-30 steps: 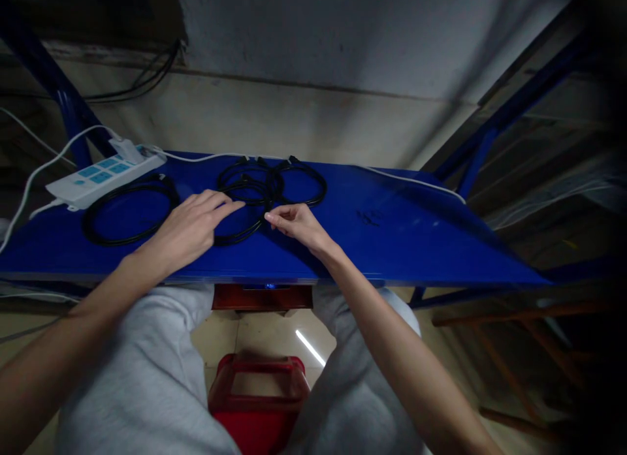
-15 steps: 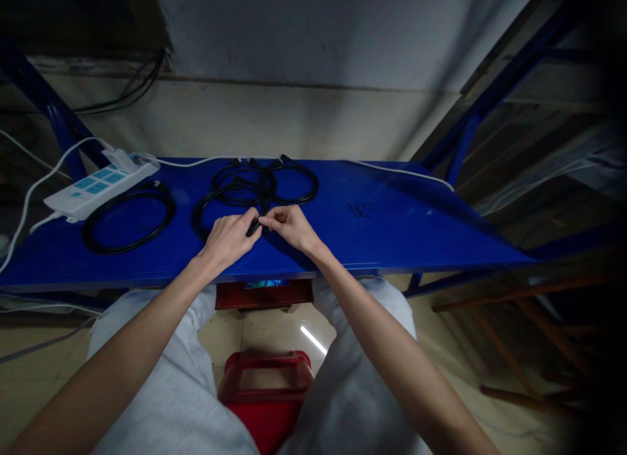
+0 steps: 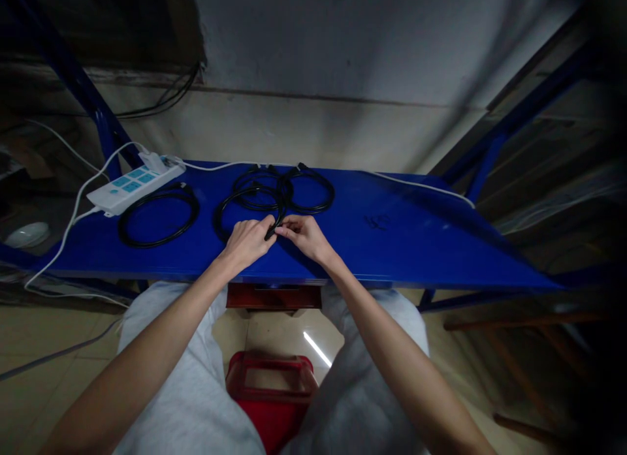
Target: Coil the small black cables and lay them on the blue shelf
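A coiled black cable (image 3: 219,215) lies on the blue table, its right side caught between my hands. My left hand (image 3: 249,239) is closed around the coil's strands near the front. With thumb and forefinger pinched, my right hand (image 3: 306,235) meets the same strands just beside the left fingertips. What exactly the right fingertips hold is too small to make out. Behind the held loop are two more black cable coils, one at the back (image 3: 245,179) and another to its right (image 3: 334,195); they overlap.
A separate black cable coil (image 3: 196,213) rests at the left beside a white power strip (image 3: 128,188) with blue sockets. A white cord (image 3: 411,181) runs along the back edge of the blue table (image 3: 441,239). Below stands a red stool (image 3: 274,409) between my knees.
The whole view has shifted, so the table and coils sit farther right and slightly lower. Both hands stay together on the same coil, with little change in grip.
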`<state>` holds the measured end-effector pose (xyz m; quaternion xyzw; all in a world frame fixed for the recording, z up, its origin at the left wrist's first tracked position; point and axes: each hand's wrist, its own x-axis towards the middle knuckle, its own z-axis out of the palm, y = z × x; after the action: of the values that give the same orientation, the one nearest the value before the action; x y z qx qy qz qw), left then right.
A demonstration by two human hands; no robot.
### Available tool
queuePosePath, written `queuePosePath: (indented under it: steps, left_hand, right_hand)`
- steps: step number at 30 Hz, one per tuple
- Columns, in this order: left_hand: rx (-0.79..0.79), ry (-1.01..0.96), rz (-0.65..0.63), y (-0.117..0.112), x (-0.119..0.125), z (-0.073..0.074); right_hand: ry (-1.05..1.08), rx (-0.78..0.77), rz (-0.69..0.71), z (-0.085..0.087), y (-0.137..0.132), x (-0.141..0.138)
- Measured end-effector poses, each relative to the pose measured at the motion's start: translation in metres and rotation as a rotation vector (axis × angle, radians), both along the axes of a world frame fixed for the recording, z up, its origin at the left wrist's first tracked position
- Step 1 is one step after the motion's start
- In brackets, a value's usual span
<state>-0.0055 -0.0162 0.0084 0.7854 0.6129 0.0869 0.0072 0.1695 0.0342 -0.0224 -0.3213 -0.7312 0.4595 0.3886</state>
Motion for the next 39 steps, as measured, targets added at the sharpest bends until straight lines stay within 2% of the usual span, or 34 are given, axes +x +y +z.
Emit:
queuePosePath:
  steps: [8, 14, 18, 20, 26, 31, 35, 39]
  left_hand:
    - [0.037, 0.003, 0.023, -0.005, 0.0, -0.002]
    - [0.044, -0.039, 0.052, -0.003, 0.0, -0.002]
    - [0.05, -0.107, 0.003, 0.0, -0.002, -0.003]
    - [0.042, -0.138, -0.031, 0.0, -0.003, -0.005]
    - [0.058, -0.177, -0.044, 0.0, -0.005, -0.006]
    - [0.062, -0.141, -0.019, -0.001, -0.005, -0.004]
    - [0.079, -0.103, 0.05, -0.002, -0.002, -0.002]
    - [0.084, -0.064, 0.096, -0.004, -0.002, 0.0]
  right_hand:
    - [-0.001, -0.03, 0.003, -0.005, 0.001, 0.0]
    - [0.023, -0.025, -0.003, 0.002, -0.002, 0.0]
    - [-0.003, 0.001, 0.035, 0.006, -0.006, 0.001]
    - [-0.042, 0.052, 0.032, 0.005, -0.007, 0.0]
    - [-0.237, 0.298, -0.102, 0.005, -0.011, -0.004]
    - [-0.525, 0.476, -0.231, 0.014, -0.022, -0.007]
    - [-0.66, 0.517, -0.313, 0.018, -0.029, -0.008]
    - [-0.605, 0.517, -0.312, 0.016, -0.029, -0.006]
